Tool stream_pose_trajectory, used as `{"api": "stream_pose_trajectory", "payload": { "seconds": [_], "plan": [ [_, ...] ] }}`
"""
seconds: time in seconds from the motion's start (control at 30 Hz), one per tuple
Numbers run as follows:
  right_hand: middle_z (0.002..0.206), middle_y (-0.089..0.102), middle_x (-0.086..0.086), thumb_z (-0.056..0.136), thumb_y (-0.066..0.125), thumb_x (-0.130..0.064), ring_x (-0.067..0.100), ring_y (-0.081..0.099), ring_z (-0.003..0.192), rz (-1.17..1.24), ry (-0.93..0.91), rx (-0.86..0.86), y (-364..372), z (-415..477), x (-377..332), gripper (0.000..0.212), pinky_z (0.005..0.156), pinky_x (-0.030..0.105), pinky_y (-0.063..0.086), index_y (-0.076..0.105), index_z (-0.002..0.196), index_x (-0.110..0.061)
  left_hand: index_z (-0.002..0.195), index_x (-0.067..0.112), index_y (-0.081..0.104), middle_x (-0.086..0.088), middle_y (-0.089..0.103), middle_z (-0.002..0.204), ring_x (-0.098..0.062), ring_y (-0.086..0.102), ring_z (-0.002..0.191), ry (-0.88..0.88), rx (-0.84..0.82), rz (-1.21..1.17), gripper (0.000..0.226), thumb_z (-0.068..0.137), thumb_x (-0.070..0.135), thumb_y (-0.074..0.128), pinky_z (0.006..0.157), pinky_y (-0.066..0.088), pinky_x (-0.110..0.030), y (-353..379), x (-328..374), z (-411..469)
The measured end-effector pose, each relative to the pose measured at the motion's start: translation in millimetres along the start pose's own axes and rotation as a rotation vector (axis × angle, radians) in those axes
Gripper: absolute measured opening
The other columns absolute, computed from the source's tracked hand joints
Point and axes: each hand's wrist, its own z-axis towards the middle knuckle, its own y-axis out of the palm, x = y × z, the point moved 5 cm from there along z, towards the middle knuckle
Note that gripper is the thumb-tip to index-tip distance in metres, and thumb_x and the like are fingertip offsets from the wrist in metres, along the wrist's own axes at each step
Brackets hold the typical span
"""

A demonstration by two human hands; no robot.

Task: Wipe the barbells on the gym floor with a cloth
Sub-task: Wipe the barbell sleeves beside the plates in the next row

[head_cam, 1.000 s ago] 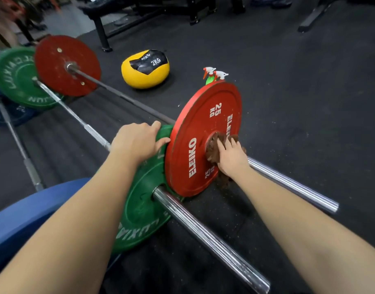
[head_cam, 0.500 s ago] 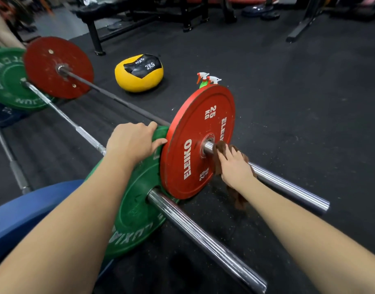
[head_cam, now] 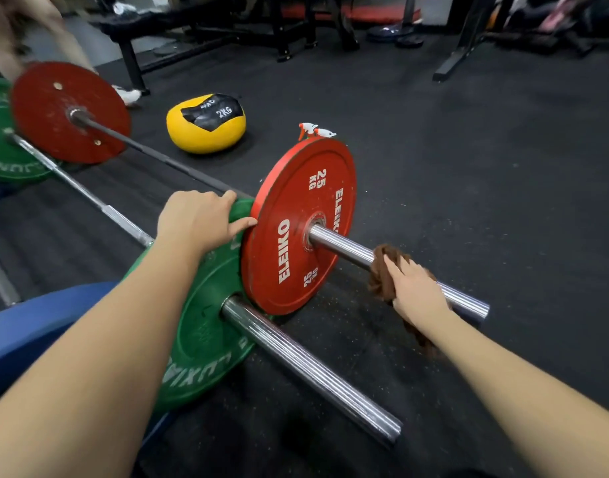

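Gym floor (head_cam: 468, 167): R grip (head_cam: 416, 291) clenches cloth (head_cam: 384, 260) on bar sleeve (head_cam: 341, 244), L grip (head_cam: 192, 219) holds green plate (head_cam: 206, 322); next, wipe twd end.

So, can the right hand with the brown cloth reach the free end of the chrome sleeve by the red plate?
Probably yes: the right hand holds the brown cloth on that chrome barbell sleeve, and nothing lies across the bare stretch to its end.

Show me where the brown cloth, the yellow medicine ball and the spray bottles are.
brown cloth (head_cam: 380, 281): head view, on the bunched fold.
yellow medicine ball (head_cam: 199, 139): head view, on its yellow lower side.
spray bottles (head_cam: 327, 133): head view, on a white trigger head.
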Motion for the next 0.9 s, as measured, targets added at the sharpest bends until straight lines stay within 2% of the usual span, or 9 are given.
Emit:
{"api": "stream_pose_trajectory", "payload": {
  "seconds": [0.13, 0.23, 0.37, 0.47, 0.57, 0.67, 0.77, 0.9],
  "plan": [
    [0.165, 0.023, 0.013, 0.099, 0.061, -0.024, 0.035, 0.030, 0.148, -0.099, 0.085, -0.028, -9.7, -1.2, -19.9, 0.083, 0.122, 0.049, 0.029, 0.007, 0.162, -0.017, 0.112, 0.020, 0.054, 0.002, 0.049, 0.068, -0.028, 0.062, 0.066, -0.017, -0.030, -0.005, 0.079, 0.089, 0.085, 0.016, 0.046, 0.023, -0.030, -3.1, -1.0, -5.3],
    [0.166, 0.020, 0.014, 0.099, 0.064, -0.025, 0.035, 0.024, 0.151, -0.061, 0.155, -0.071, -11.3, 3.4, -26.6, 0.085, 0.123, 0.051, 0.025, 0.009, 0.163, -0.018, 0.113, 0.021, 0.055, 0.001, 0.054, 0.070, -0.029, 0.066, 0.071, -0.045, -0.036, -0.033, 0.080, 0.089, 0.085, 0.013, 0.047, 0.026, -0.029, -1.3, -2.2, -7.3],
    [0.165, 0.024, 0.011, 0.096, 0.067, -0.030, 0.033, 0.035, 0.146, -0.069, 0.103, -0.083, -11.7, -10.3, -9.1, 0.090, 0.120, 0.049, 0.034, 0.007, 0.163, -0.020, 0.120, 0.024, 0.054, 0.000, 0.053, 0.071, -0.033, 0.067, 0.079, -0.138, -0.062, -0.089, 0.082, 0.088, 0.086, 0.011, 0.051, 0.032, -0.031, 0.3, -6.1, -12.3],
    [0.159, 0.038, 0.010, 0.098, 0.064, -0.025, 0.031, 0.045, 0.139, -0.019, 0.122, -0.065, -12.5, -32.8, 22.8, 0.079, 0.115, 0.045, 0.040, 0.017, 0.161, -0.019, 0.127, 0.026, 0.052, -0.010, 0.066, 0.095, -0.038, 0.067, 0.092, -0.276, -0.099, -0.194, 0.088, 0.086, 0.090, 0.007, 0.063, 0.041, -0.037, 2.7, -2.3, -17.0],
    [0.151, 0.047, 0.009, 0.100, 0.059, -0.026, 0.029, 0.052, 0.131, -0.020, 0.146, -0.035, -12.0, -51.7, 46.4, 0.066, 0.111, 0.044, 0.045, 0.026, 0.157, -0.018, 0.136, 0.029, 0.051, -0.014, 0.063, 0.117, -0.040, 0.063, 0.106, -0.412, -0.167, -0.238, 0.098, 0.080, 0.095, 0.006, 0.070, 0.043, -0.041, 1.7, 0.8, -22.2],
    [0.152, 0.045, 0.014, 0.101, 0.057, -0.029, 0.032, 0.051, 0.134, -0.077, 0.194, -0.110, -8.0, -54.3, 44.7, 0.064, 0.111, 0.046, 0.044, 0.028, 0.156, -0.014, 0.148, 0.036, 0.043, -0.015, 0.054, 0.135, -0.040, 0.054, 0.121, -0.471, -0.290, -0.209, 0.101, 0.076, 0.098, 0.007, 0.087, 0.046, -0.049, -3.9, 5.6, -22.4],
    [0.147, 0.048, 0.022, 0.097, 0.061, -0.033, 0.039, 0.051, 0.131, -0.051, 0.314, -0.201, -19.2, -38.3, 26.6, 0.066, 0.110, 0.051, 0.045, 0.035, 0.152, -0.006, 0.158, 0.042, 0.028, -0.015, 0.045, 0.150, -0.043, 0.045, 0.134, -0.427, -0.416, -0.191, 0.102, 0.076, 0.098, 0.005, 0.104, 0.038, -0.057, -12.8, 28.4, -9.1],
    [0.165, 0.021, 0.018, 0.100, 0.060, -0.028, 0.036, 0.025, 0.151, 0.001, 0.152, -0.204, -17.4, -21.6, 9.5, 0.080, 0.124, 0.052, 0.022, 0.011, 0.162, -0.013, 0.160, 0.039, 0.025, -0.014, 0.030, 0.163, -0.049, 0.025, 0.146, -0.534, -0.506, -0.334, 0.100, 0.080, 0.096, 0.007, 0.116, 0.015, -0.068, -13.5, 44.5, 1.1]
  ]
}}
